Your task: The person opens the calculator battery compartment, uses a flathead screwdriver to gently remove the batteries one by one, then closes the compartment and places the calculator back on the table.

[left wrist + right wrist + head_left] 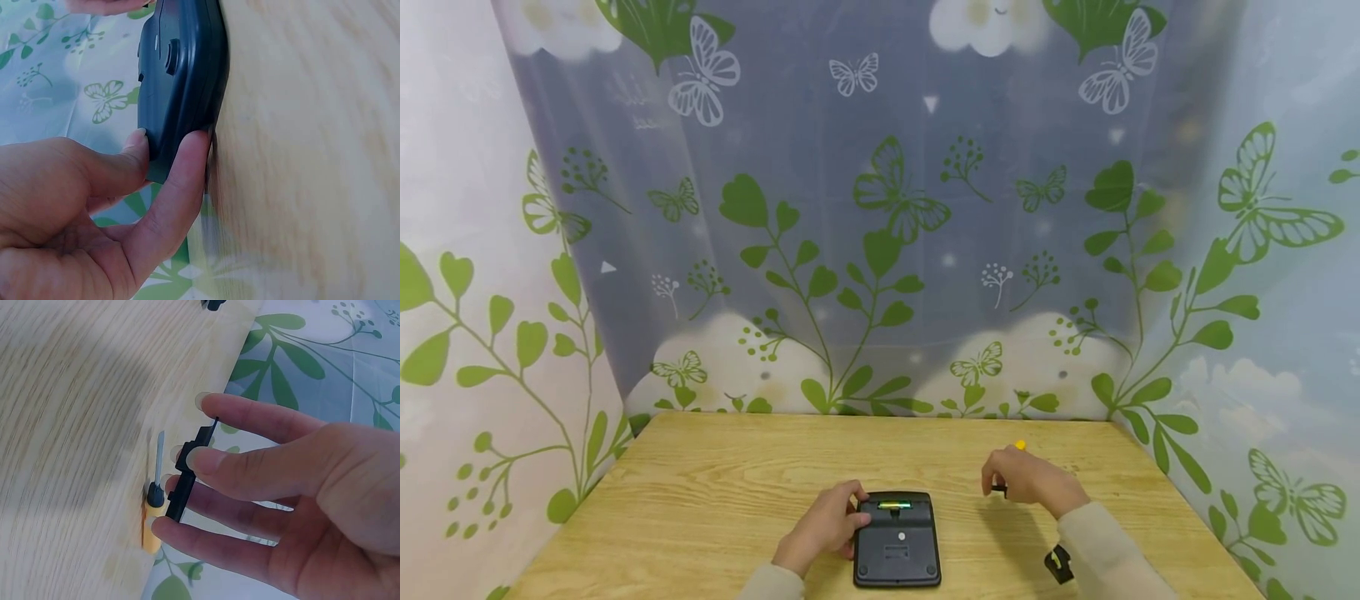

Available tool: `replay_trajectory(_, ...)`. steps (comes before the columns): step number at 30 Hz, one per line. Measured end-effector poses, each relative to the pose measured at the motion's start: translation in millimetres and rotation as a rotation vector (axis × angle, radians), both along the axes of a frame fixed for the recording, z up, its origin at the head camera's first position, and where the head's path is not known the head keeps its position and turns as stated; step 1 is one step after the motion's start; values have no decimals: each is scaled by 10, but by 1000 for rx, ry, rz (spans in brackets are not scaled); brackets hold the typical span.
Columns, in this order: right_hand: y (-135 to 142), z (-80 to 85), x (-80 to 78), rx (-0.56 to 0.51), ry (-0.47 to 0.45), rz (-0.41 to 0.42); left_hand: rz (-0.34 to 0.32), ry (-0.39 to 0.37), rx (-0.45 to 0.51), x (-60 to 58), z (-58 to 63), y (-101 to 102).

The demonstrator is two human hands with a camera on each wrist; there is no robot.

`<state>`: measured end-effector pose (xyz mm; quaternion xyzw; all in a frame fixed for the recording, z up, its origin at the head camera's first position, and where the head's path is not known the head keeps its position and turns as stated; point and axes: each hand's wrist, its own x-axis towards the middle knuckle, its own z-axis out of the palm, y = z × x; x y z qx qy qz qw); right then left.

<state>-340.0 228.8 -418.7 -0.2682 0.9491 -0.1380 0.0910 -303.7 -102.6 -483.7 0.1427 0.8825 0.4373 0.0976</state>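
Observation:
A black desk calculator lies back side up on the wooden table, its battery compartment uncovered. One green-and-gold battery sits crosswise in that compartment. My left hand grips the calculator's left edge, and the left wrist view shows thumb and a finger pinching the dark casing near a corner. To the right, above the table, my right hand holds a thin black battery cover between thumb and fingers. Just beyond those fingers lies a yellow-handled screwdriver with a metal shaft.
A small black object with a yellow-green mark shows beside the right sleeve. The wooden table ends at the back against a printed curtain, with more patterned cloth at both sides.

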Motion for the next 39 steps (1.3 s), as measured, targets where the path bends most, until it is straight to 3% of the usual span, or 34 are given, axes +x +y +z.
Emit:
replay_trajectory(27,200,-65,-59,37,-27,-69,1,11,-5,12,4,4)
replay_trajectory(33,273,-87,-98,65,37,-20,-1,15,1,3,-7,-1)
replay_trajectory(39,297,-106,-118,25,54,-25,5,6,0,1,6,4)
